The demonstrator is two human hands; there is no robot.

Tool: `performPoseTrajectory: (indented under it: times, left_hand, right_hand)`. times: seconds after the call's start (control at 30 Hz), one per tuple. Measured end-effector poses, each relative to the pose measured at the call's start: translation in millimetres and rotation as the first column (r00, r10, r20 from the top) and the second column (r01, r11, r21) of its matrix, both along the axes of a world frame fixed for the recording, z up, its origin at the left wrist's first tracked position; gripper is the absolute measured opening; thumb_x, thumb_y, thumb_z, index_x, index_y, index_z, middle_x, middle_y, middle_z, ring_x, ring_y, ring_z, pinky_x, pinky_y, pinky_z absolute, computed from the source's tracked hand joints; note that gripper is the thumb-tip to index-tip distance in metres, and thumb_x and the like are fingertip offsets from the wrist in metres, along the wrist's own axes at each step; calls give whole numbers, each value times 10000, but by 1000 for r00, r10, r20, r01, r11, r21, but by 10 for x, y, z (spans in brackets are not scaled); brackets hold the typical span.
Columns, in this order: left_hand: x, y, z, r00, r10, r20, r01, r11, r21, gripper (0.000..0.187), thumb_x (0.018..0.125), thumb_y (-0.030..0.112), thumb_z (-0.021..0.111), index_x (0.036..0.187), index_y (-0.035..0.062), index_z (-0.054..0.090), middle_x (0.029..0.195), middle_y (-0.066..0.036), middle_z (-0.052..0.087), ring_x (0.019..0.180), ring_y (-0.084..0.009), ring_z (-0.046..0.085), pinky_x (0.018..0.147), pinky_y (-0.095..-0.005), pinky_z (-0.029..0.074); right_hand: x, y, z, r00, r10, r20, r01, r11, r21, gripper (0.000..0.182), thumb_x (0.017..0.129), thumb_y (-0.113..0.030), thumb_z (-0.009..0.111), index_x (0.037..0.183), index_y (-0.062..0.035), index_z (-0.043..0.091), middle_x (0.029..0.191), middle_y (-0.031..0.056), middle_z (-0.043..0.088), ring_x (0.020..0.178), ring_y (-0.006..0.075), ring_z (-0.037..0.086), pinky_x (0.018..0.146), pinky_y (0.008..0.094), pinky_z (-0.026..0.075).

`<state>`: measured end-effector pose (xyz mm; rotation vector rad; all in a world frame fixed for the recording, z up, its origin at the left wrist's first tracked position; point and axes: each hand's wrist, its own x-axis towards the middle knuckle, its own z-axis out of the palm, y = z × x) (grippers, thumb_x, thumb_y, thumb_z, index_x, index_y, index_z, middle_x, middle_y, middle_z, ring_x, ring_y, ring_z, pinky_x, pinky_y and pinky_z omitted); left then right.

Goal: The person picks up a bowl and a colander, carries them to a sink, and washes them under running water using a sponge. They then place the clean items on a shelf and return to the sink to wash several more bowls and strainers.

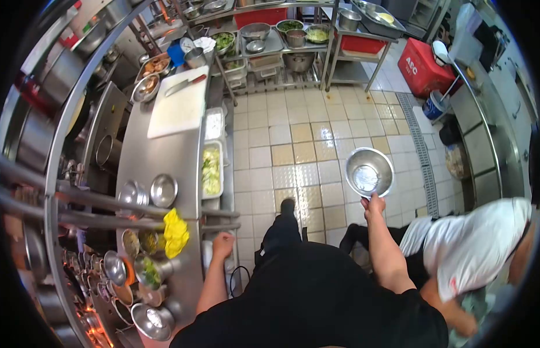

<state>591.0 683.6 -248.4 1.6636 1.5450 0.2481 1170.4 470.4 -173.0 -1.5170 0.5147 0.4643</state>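
My right hand (372, 204) grips the near rim of a shiny steel mixing bowl (370, 172). The bowl is held out over the tiled floor, its inside facing up, with nothing seen in it but reflections. My left hand (223, 246) hangs low beside the steel counter, its fingers curled in and nothing visible in them. Close to that hand, a yellow cloth (176, 233) is draped over the rails at the counter.
A cutting board (178, 104) with a cleaver (185, 85) lies on the left counter. Several small steel bowls (164, 190) stand nearer. A co-worker in a white shirt (484, 246) bends close on my right. A red crate (425, 68) stands at the back right.
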Motion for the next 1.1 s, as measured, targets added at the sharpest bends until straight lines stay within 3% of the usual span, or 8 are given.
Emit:
performPoseTrajectory:
  times: [0.1,0.23,0.5,0.6,0.8,0.93,1.0,1.1]
  left_hand:
    - [627,549,102,987,72,-142,-71,997,12,250,815,312,758,838,69,704,836,-126,720,836,-295,699,795,-408,544]
    - [2238,1908,-27,958,-124,-257,148,986,74,273,824,358,715,845,86,693,860,-169,716,858,-356,693,787,-449,546]
    - [7745,3719,542,666,-739,-97,724,610,323,285,835,300,735,994,69,683,880,-171,722,804,-342,710,745,-443,546]
    - [9531,3732,1055,618,-786,15,738,587,331,282,844,284,747,1010,64,682,881,-172,721,762,-309,714,724,-418,547]
    - [11506,3585,1027,677,-724,133,686,686,241,274,882,264,747,1047,55,681,879,-147,710,729,-221,710,662,-355,538]
    - [12119,3387,1345,708,-688,157,677,725,123,258,895,223,734,1076,46,681,853,-110,702,710,-179,682,652,-321,523]
    - [12462,3339,1494,748,-620,237,621,780,76,254,901,213,729,1083,44,680,855,-89,702,711,-138,659,643,-298,509]
    - [13228,3255,1807,819,-512,259,524,851,23,206,921,153,708,1088,36,676,869,-56,706,745,-110,649,663,-281,503]
  right_hand:
    - [946,-1,-308,995,-68,72,72,996,-44,304,898,-62,577,1200,-37,551,966,136,662,672,247,682,500,325,573]
    - [1810,42,-71,966,-257,-4,256,964,-70,294,900,-73,576,1192,-91,561,1032,99,651,711,251,692,573,347,611]
    - [3276,-557,369,814,-529,239,555,831,-51,333,883,-70,611,1206,-56,530,985,78,638,726,219,682,578,334,606]
    - [4073,-559,639,711,-590,382,618,784,59,438,891,-67,585,1318,-54,488,1225,105,609,949,225,673,684,333,600]
    - [6664,-452,517,919,-393,36,372,892,255,561,886,-54,496,1431,8,381,1279,173,578,1037,299,664,746,424,639]
    - [8845,515,1174,938,-229,260,193,968,158,535,924,-97,493,1439,5,388,1311,183,572,1069,287,658,695,399,631]
    - [9938,1083,1648,892,-99,441,95,995,31,549,938,-103,504,1459,6,374,1349,179,556,1169,289,616,849,421,596]
    - [11726,1653,1811,543,149,826,172,944,-283,599,940,-46,468,1515,-3,305,1416,231,504,1313,357,508,1096,422,413]
